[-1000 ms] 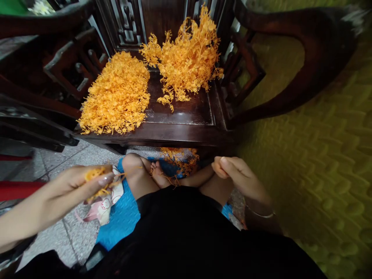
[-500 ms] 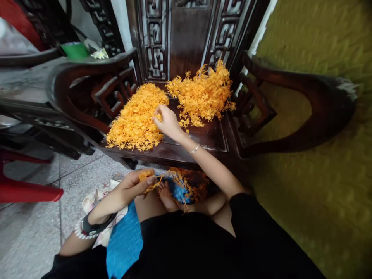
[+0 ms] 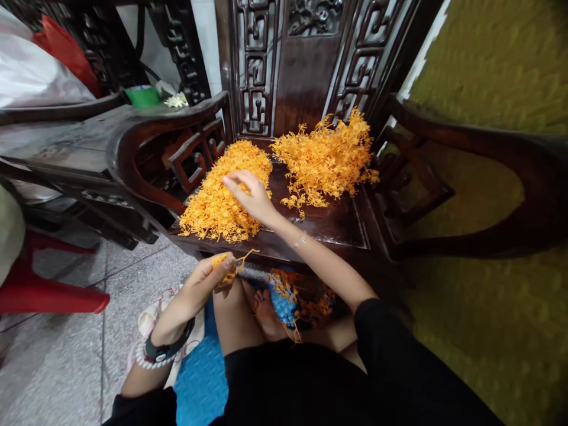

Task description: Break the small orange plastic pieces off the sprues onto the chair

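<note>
My left hand (image 3: 208, 281), with a dark watch and a white beaded bracelet at its wrist, is closed around an orange flower-like sprig (image 3: 244, 258). The sprig's thin stem sticks out past the thumb; the rest is partly hidden in the fingers. My right hand (image 3: 251, 195) hovers over or touches the dense left heap of small orange pieces (image 3: 217, 207). Its fingers are stretched, with a gap between thumb and forefinger, and nothing shows in them. A looser pile of stemmed orange sprigs (image 3: 328, 160) lies to the right on the dark wooden chair seat (image 3: 319, 228).
Carved armrests (image 3: 137, 154) flank the seat. Below it, orange bits (image 3: 284, 284) lie on something blue beside a bare foot (image 3: 266, 310). At left are a red stool (image 3: 53, 296) and a side table (image 3: 75, 139) with a green container (image 3: 142, 96).
The view has shifted, so the scene sits further right. My right hand's fingers have gone from pinched at the left heap to spread. My left hand still holds a sprig.
</note>
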The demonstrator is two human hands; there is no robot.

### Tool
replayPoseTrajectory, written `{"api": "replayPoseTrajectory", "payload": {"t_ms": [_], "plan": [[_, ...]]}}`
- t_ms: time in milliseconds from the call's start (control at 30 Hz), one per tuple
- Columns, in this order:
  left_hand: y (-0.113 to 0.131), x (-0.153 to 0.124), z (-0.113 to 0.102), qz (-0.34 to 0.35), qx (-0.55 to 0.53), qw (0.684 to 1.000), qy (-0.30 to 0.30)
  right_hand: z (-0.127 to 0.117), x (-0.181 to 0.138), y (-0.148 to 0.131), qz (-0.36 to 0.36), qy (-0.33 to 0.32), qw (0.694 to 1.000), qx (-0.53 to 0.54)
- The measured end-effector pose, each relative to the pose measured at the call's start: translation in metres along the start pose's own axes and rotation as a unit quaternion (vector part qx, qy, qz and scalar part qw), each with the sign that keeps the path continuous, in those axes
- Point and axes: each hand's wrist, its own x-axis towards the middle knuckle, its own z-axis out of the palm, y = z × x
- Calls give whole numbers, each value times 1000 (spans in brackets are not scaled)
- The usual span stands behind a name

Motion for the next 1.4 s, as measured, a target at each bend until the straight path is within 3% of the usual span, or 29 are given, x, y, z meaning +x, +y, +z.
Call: {"api": "replayPoseTrajectory", "payload": {"t_ms": [67,133,233,300,400,500,600,700,867,1067,1133,1233,1300,1400], "plan": [[3,0,-1,19,24,999,-10,-17,-36,-32,-33,-196,976,86],[6,0,-1,32,62,997,-18,-31,-76,-58,-8,-258,964,64],[11,0,3,42,125,991,-20,-41,-125,-77,54,-229,969,76],[14,1,8,43,160,985,-58,-43,-144,-80,99,-207,967,108],[16,3,18,37,192,972,-131,-45,-157,-80,159,-180,958,156],[16,2,27,30,189,972,-139,-49,-163,-82,169,-166,951,201],[15,0,36,9,109,980,-167,-51,-170,-85,150,-100,962,206],[9,0,49,-49,-28,976,-208,-49,-179,-86,151,-64,947,278],[-9,-1,83,-104,-262,915,-288,-39,-197,-85,181,-5,887,425],[-14,-8,115,-153,-319,865,-356,-39,-224,-92,139,98,885,433],[-12,-7,120,-133,-317,871,-351,-50,-230,-94,114,131,916,362],[-10,-2,123,-95,-276,909,-298,-67,-234,-94,100,152,961,210],[-9,1,122,-105,-246,923,-276,-74,-235,-91,109,138,961,214],[-9,4,120,-145,-221,912,-313,-77,-236,-85,124,113,940,296]]}}
